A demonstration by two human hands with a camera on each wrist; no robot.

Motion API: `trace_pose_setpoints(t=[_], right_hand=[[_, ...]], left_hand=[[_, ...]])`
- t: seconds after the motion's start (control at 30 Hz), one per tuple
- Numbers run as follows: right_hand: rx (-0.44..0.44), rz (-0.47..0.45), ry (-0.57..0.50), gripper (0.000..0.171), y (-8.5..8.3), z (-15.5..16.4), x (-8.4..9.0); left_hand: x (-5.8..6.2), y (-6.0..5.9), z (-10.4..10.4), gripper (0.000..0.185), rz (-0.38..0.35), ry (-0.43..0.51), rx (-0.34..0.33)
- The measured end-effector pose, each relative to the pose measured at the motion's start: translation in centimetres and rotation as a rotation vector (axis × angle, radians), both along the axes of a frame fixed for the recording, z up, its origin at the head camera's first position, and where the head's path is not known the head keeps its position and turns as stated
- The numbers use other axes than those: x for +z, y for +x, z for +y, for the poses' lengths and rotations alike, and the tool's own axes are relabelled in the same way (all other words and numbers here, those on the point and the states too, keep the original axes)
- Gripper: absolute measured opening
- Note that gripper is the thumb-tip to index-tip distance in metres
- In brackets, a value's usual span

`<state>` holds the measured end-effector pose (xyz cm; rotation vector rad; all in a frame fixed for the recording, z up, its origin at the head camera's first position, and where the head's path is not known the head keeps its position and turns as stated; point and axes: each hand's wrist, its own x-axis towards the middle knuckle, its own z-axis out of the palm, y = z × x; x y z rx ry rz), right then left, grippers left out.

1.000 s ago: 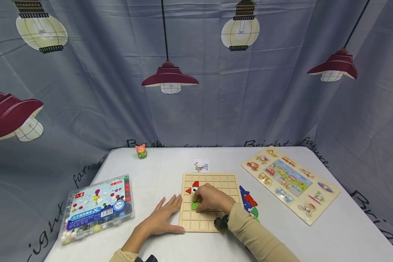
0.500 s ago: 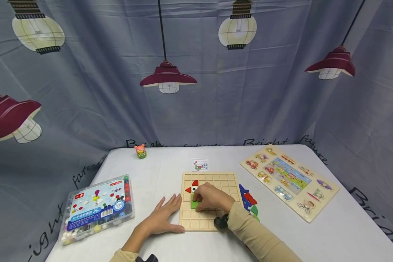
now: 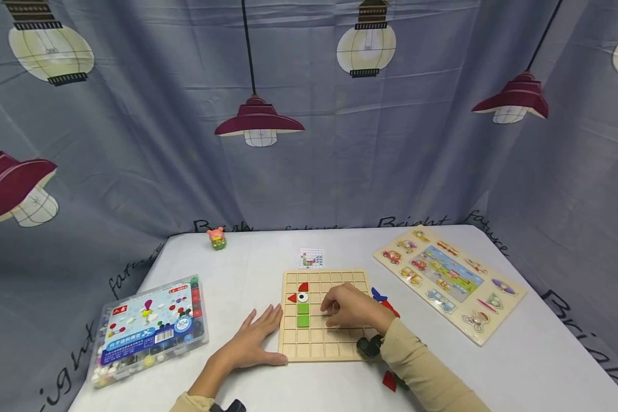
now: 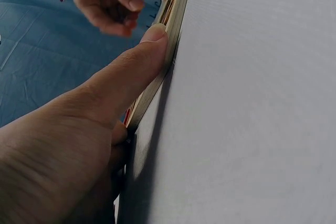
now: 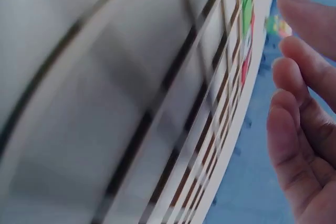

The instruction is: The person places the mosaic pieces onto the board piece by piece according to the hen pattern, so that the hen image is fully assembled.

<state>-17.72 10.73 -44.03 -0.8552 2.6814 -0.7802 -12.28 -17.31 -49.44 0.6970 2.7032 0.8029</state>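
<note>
the right hand (image 3: 351,308) has moved off the left columns of the wooden grid board (image 3: 323,349) and now sits over the middle of it, a little toward the loose pieces (image 3: 386,306) at the board's right edge. a second ago it covered the green squares (image 3: 302,315); now both show clearly, stacked one above the other under the white eye piece (image 3: 302,297), with the red pieces (image 3: 297,292) above and to the left of the eye. that reads as the lower green square being seated and let go, so the figure's column has grown by one piece.

the right hand's fingers (image 5: 294,129) are loosely curled and close together, and the wrist view shows nothing between them; from the head view the fingertips are turned down, so i cannot be fully sure they are bare. the left hand (image 3: 254,341) stays flat on the worktop (image 3: 520,366), fingers straight and lightly spread, thumb (image 4: 139,64) pressed along the board's left edge to steady it.

the right wrist view is blurred and shows only slanted grid lines. the right forearm covers part of the loose pieces, and one red piece (image 3: 389,380) peeks out beside the sleeve. the small pattern card (image 3: 311,258) behind the board is too small to read. the plastic box (image 3: 146,326) and the vehicle puzzle (image 3: 448,283) lie untouched.
</note>
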Motion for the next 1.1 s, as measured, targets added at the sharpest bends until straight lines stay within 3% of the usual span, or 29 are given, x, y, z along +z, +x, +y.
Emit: trace_pose_setpoints(t=[0.47, 0.87, 1.1], right_hand=[[-0.056, 0.011, -0.057, 0.021, 1.5, 9.3, 0.2], [-0.121, -0.156, -0.009, 0.031, 6.0, 12.0, -0.6], [-0.095, -0.201, 0.004, 0.033, 8.0, 12.7, -1.2]], left_hand=[[0.1, -0.1, 0.0, 0.11, 0.01, -0.001, -0.01], [0.1, -0.1, 0.1, 0.11, -0.006, 0.011, 0.004], [-0.3, 0.0, -0.1, 0.109, -0.021, 0.021, 0.006]])
